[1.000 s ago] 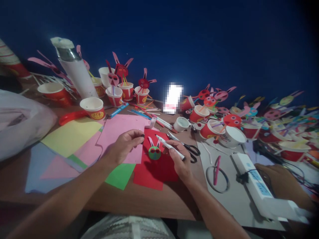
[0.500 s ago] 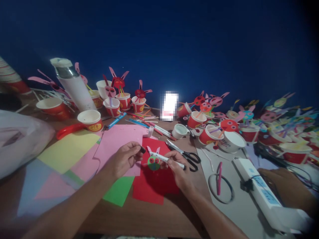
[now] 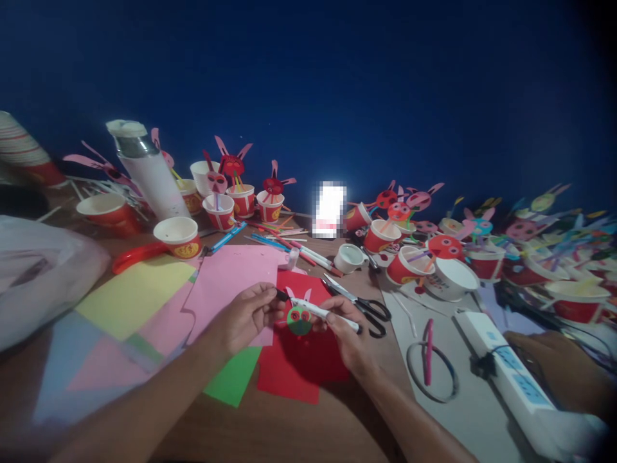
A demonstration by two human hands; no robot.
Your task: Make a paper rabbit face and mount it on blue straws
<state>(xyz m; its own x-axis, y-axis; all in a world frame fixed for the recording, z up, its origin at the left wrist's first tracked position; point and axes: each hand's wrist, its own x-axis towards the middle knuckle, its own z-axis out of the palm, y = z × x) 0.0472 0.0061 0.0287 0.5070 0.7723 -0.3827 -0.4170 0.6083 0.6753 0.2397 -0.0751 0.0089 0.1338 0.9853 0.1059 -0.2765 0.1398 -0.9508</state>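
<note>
My right hand (image 3: 344, 329) grips a white marker pen (image 3: 322, 311) that points left. My left hand (image 3: 245, 313) pinches the pen's black cap (image 3: 281, 295) and holds it at the pen's tip. Just under the pen lies a green paper rabbit face (image 3: 299, 317) with red eyes and pink ears, resting on a red paper sheet (image 3: 301, 360). Both hands hover low over the sheets on the brown table (image 3: 270, 424).
Coloured paper sheets (image 3: 139, 296) spread to the left. Black-handled scissors (image 3: 366, 307) lie right of my hands. Red paper cups (image 3: 179, 236) with rabbit crafts crowd the back and right. A white bottle (image 3: 144, 170) stands back left. A white power strip (image 3: 506, 373) and another person's hand (image 3: 563, 370) are at right.
My left hand has brought the black cap rightward up to the pen's tip. The pen has tilted from pointing up-left to lying nearly level over the green face.
</note>
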